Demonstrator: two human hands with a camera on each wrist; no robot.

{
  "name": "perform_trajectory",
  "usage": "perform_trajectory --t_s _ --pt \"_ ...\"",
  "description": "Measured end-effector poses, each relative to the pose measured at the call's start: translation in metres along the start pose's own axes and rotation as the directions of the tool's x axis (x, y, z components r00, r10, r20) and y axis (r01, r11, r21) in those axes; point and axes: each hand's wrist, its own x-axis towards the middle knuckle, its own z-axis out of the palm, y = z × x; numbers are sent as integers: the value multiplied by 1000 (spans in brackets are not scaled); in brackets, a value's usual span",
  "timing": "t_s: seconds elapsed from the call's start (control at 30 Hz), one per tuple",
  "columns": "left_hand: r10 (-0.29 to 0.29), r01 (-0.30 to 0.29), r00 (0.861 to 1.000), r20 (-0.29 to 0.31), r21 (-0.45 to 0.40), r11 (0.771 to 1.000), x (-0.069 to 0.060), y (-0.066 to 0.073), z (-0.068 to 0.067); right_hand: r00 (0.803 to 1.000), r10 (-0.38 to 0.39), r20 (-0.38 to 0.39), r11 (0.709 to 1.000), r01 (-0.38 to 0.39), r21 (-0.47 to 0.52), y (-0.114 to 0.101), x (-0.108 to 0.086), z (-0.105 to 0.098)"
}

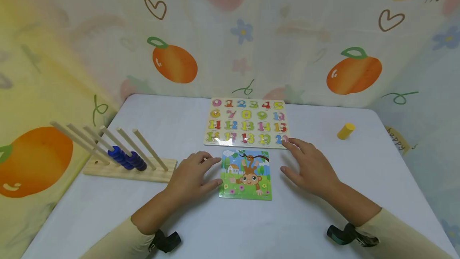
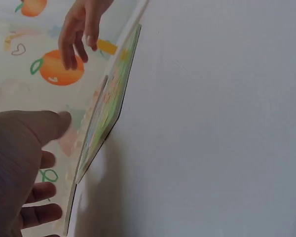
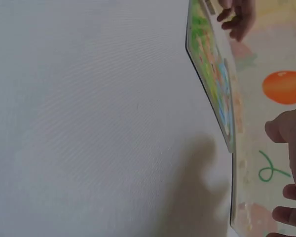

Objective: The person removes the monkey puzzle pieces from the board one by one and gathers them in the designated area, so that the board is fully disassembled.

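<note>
Both the left hand [image 1: 189,176] and the right hand [image 1: 312,169] hold their fingers [image 1: 212,163] loosely spread, gripping nothing, either side of the monkey puzzle [image 1: 246,176], flat on the desk [image 1: 244,231] below the number board [image 1: 247,120], probably centred for easy reach.

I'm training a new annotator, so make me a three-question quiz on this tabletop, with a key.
1. True or false: in the head view, the monkey puzzle lies between the left hand and the right hand.
2. How many pegs of the wooden peg stand carry rings? A) one B) two C) five
3. Fill in: seen from the person's side, the yellow cylinder is to the ____ of the number board.

Key: 1. True. 2. B. 3. Right.
</note>
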Motion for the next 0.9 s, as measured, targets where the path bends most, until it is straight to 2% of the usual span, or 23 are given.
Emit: perform_trajectory --t_s 0.27,0.43,0.63,0.77,0.9 --pt "41 -37 994 99 -44 998 -2 11 12 998 -60 22 997 58 56 -11 11 7" --pt "23 -17 990 139 -46 999 2 19 19 993 -103 55 989 96 113 -20 23 19" --pt "-11 16 990 141 -31 999 9 27 23 989 -118 84 973 98 208 -31 36 32" --pt "-25 28 990 136 -22 999 9 30 22 986 -147 76 949 120 291 -39 47 39" --pt "-36 38 991 131 -14 999 8 30 23 986 -130 101 933 87 350 -50 62 45"
